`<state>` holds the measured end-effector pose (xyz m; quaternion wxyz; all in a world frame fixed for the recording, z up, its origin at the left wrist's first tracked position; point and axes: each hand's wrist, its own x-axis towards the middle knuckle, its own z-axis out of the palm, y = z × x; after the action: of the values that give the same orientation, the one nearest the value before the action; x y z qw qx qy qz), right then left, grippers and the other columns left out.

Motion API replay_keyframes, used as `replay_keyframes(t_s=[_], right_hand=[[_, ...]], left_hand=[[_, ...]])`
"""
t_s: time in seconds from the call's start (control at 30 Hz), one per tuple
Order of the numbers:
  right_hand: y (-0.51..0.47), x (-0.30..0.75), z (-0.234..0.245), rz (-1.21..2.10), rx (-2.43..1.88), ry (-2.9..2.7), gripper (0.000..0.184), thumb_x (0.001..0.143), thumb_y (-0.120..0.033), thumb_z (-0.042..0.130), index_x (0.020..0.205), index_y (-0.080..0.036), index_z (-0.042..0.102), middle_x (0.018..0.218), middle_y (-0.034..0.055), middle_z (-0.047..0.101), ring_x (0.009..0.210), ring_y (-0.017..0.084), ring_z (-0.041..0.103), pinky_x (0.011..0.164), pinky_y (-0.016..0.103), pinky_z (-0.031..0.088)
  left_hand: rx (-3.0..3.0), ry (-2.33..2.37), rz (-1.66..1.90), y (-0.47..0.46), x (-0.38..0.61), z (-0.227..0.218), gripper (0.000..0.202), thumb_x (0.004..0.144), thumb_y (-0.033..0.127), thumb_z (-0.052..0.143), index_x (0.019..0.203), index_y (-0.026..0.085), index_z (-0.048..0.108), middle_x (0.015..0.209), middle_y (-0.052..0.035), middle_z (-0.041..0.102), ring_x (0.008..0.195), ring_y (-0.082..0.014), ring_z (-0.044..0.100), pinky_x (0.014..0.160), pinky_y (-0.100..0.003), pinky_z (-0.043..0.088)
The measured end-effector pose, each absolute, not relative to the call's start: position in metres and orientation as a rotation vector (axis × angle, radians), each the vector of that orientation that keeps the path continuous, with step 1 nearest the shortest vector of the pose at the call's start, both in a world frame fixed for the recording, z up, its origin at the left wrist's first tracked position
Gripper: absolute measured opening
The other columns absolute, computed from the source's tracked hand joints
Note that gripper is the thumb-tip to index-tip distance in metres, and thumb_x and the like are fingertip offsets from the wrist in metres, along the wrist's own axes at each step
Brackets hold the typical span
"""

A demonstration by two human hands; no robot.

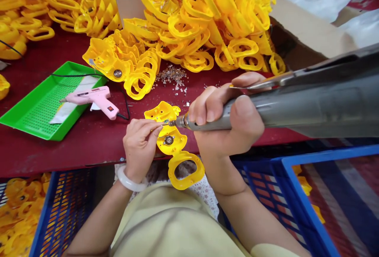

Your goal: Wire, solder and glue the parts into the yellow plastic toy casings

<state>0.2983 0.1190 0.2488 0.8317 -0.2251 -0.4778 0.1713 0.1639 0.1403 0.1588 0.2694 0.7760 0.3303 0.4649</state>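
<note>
My right hand (227, 111) is wrapped round a grey electric screwdriver (272, 111), whose tip points left. A slim, pointed metal tool, perhaps tweezers (266, 85), lies along the top under my fingers. At the screwdriver's tip, my left hand (140, 140) is closed in a pinch; what its fingertips hold is too small to make out. Both hands are over a yellow plastic shell (176, 144) with a round metal speaker-like part (169, 140) and an oval loop at its near end. The shell lies at the table edge, its loop overhanging my lap.
A pink glue gun (94, 98) rests across a green tray (56, 130) on the red table (97, 146). Small screws (173, 77) lie piled before heaps of yellow shells (189, 24). Blue crates (296, 170) flank my lap. An open carton (308, 28) stands at back right.
</note>
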Motion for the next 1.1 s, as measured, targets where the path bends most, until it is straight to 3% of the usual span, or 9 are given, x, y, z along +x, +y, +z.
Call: replay_keyframes(t_s=[0.53,0.7,0.8,0.97,1.1], right_hand=[[0.120,0.300,0.247,0.386,-0.463,-0.930,0.015,0.084,-0.021,0.060,0.092,-0.019,0.048,0.052,-0.0067,0.036,0.040,0.007,0.039,0.035,0.018,0.033],[0.122,0.307,0.245,0.282,-0.641,-0.986,0.020,0.086,-0.030,0.059,0.091,-0.023,0.041,0.050,-0.0070,0.030,0.037,0.009,0.035,0.035,0.021,0.029],[0.125,0.310,0.243,0.225,-0.693,-0.930,0.021,0.083,-0.032,0.059,0.091,-0.024,0.042,0.049,-0.0072,0.032,0.036,0.010,0.033,0.035,0.022,0.027],[0.126,0.306,0.240,0.272,-0.618,-0.822,0.014,0.081,-0.016,0.061,0.089,-0.021,0.051,0.053,-0.0071,0.041,0.041,0.008,0.039,0.038,0.023,0.033],[0.126,0.305,0.237,0.218,-0.761,-0.804,0.019,0.082,-0.026,0.063,0.092,-0.023,0.048,0.053,-0.0064,0.041,0.041,0.010,0.040,0.041,0.026,0.035]], left_hand=[[2.150,0.794,1.220,0.148,0.166,0.157,0.010,0.083,0.018,0.069,0.092,0.022,0.069,0.090,0.0034,0.068,0.085,-0.0121,0.057,0.079,-0.033,0.043],[2.305,0.924,1.104,0.155,0.169,0.162,0.024,0.082,0.024,0.071,0.103,0.017,0.063,0.098,-0.0008,0.066,0.093,-0.0175,0.054,0.084,-0.036,0.039],[2.484,0.915,0.980,0.160,0.173,0.163,0.027,0.077,0.020,0.073,0.101,0.015,0.061,0.096,-0.0029,0.063,0.094,-0.0215,0.051,0.080,-0.038,0.034],[2.638,0.846,0.807,0.165,0.181,0.161,0.025,0.076,0.015,0.072,0.097,0.014,0.058,0.091,-0.0020,0.062,0.092,-0.0219,0.050,0.079,-0.038,0.031],[2.597,0.844,0.926,0.166,0.183,0.158,0.014,0.077,0.011,0.071,0.085,0.016,0.060,0.082,0.0012,0.062,0.085,-0.0196,0.052,0.078,-0.037,0.031]])
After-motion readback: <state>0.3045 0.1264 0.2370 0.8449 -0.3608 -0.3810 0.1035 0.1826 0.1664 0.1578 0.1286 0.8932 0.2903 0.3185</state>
